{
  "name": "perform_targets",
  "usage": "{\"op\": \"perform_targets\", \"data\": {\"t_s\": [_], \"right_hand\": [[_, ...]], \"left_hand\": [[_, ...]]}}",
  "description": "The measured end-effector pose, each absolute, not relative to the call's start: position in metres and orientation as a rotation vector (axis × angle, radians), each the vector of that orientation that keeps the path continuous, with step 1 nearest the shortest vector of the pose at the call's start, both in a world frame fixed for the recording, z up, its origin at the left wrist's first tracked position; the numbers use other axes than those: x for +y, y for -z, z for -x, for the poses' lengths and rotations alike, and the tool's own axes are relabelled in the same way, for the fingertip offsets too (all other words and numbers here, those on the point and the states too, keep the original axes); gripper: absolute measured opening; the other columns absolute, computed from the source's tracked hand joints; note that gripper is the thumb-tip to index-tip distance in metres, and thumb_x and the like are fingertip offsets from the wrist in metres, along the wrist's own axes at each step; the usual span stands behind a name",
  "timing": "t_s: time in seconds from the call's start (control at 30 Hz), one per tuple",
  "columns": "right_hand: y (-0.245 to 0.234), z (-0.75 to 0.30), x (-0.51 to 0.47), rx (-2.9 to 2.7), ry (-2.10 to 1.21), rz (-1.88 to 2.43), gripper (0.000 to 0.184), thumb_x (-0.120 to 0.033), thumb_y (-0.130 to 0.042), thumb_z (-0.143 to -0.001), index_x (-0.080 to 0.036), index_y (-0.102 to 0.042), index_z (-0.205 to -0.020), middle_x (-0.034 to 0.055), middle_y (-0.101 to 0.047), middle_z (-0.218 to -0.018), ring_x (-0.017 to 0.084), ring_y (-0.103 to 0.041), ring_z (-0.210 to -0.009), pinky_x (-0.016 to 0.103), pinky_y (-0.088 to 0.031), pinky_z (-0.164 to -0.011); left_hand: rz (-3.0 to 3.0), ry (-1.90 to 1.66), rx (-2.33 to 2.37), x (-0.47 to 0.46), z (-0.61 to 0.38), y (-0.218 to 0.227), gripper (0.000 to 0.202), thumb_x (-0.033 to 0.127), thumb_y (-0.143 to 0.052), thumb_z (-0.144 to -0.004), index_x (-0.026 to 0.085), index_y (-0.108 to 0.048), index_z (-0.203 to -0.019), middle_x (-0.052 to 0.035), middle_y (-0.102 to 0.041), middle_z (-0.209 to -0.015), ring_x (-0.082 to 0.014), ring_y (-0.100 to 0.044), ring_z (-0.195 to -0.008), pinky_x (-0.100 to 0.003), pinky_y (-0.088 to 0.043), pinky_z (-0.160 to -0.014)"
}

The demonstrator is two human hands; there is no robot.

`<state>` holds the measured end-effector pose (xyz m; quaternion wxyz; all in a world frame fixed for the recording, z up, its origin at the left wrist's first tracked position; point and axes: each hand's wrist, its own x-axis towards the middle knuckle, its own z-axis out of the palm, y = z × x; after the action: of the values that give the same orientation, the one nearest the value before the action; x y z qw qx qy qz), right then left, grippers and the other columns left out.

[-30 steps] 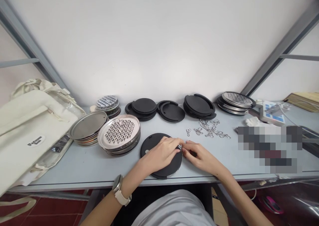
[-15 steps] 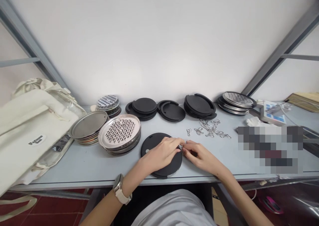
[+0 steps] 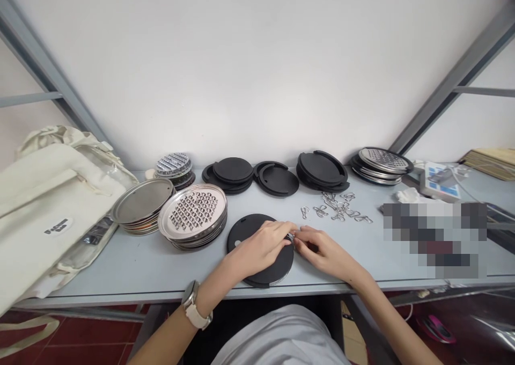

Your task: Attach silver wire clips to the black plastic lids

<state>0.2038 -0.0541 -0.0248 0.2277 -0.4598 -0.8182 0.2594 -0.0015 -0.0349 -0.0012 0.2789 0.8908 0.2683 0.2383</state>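
Observation:
A round black disc (image 3: 245,233) lies flat near the table's front edge, with a shiny metal rim at its lower right. My left hand (image 3: 263,247) rests across the disc, its fingers closed together at the right edge. Touching that edge from the right, my right hand (image 3: 317,249) has its fingers bent and pinched. A small silvery piece (image 3: 290,237), like a wire clip, shows between the fingertips; most of it is hidden. Several metal wire clips (image 3: 340,206) are scattered just beyond my right hand.
Left of the disc stand stacked grater plates (image 3: 193,214) and plain metal discs (image 3: 142,201). Along the wall are black disc stacks (image 3: 233,172), black holders (image 3: 322,169) and more graters (image 3: 382,161). A cream bag (image 3: 60,209) fills the left; a box (image 3: 440,180) lies right.
Both hands stay at the disc's right edge with only slight finger movement. The view shifts very slightly; the other things keep their places.

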Motion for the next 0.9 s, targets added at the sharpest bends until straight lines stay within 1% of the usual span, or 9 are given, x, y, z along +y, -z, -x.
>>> {"op": "perform_targets", "data": {"t_s": [0.17,0.4,0.63,0.9], "right_hand": [[0.0257,-0.2046,-0.0538,-2.263,-0.709,1.255,0.031,-0.026,-0.038,-0.096,-0.018,-0.053,-0.070,0.0032,-0.057,-0.072,0.016,-0.051,-0.068,0.028,-0.039,-0.062],[0.0254,-0.2022,-0.0561,-2.261,-0.647,1.257,0.032,-0.025,-0.040,-0.094,-0.019,-0.045,-0.064,0.0005,-0.049,-0.065,0.015,-0.048,-0.062,0.027,-0.037,-0.058],[0.0270,-0.2019,-0.0569,-2.251,-0.621,1.248,0.030,-0.023,-0.042,-0.092,-0.018,-0.045,-0.063,-0.0009,-0.046,-0.063,0.013,-0.045,-0.058,0.025,-0.035,-0.056],[0.0296,-0.2017,-0.0567,-2.242,-0.604,1.240,0.030,-0.025,-0.042,-0.093,-0.019,-0.044,-0.063,-0.0017,-0.044,-0.063,0.012,-0.042,-0.057,0.024,-0.033,-0.054]], "left_hand": [[-2.384,-0.651,0.716,-0.0346,0.0016,0.0021,0.030,0.012,-0.044,-0.094,0.022,-0.047,-0.123,-0.0075,-0.059,-0.121,-0.0221,-0.053,-0.114,-0.038,-0.043,-0.097],[-2.399,-0.667,0.702,-0.0354,0.0024,0.0014,0.032,0.011,-0.044,-0.094,0.021,-0.047,-0.124,-0.0069,-0.058,-0.123,-0.0206,-0.053,-0.114,-0.036,-0.042,-0.099],[-2.397,-0.658,0.708,-0.0360,0.0018,0.0000,0.032,0.010,-0.043,-0.094,0.022,-0.046,-0.123,-0.0075,-0.058,-0.123,-0.0206,-0.054,-0.112,-0.037,-0.043,-0.097],[-2.412,-0.661,0.704,-0.0352,0.0023,0.0010,0.031,0.011,-0.043,-0.094,0.020,-0.046,-0.123,-0.0067,-0.059,-0.122,-0.0205,-0.054,-0.110,-0.034,-0.042,-0.097]]}}
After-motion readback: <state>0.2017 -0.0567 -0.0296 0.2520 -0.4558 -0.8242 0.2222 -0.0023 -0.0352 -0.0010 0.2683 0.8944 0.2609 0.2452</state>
